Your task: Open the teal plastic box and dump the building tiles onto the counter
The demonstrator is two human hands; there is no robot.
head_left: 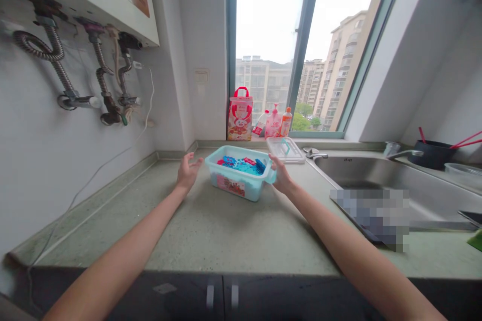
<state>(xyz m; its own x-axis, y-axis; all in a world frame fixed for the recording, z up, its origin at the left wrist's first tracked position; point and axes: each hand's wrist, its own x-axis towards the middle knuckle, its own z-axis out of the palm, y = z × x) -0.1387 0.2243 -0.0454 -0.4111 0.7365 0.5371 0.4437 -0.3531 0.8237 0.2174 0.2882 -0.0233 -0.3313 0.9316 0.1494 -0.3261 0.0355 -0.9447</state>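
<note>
A light turquoise plastic tub [237, 186] is in the middle of the head view, over the counter, with its top uncovered. Blue, light-blue and red plastic pieces [244, 165] lie inside it, and a printed label [230, 186] is on its front. My right hand [281, 175] grips the tub's right end, fingers at the rim beside the end handle. Just left of the tub, my left hand [188, 173] is apart from it, with fingers spread and nothing in them. Behind the tub's right end lies a clear lid [297, 155] with a turquoise handle.
A steel sink [376, 175] with a faucet [401, 152] is on the right, and a black pot [429, 153] stands behind it. A red-and-white bag [240, 118] and several bottles [273, 123] line the windowsill. A dark, pixelated object [371, 218] lies at the sink's front-left edge.
</note>
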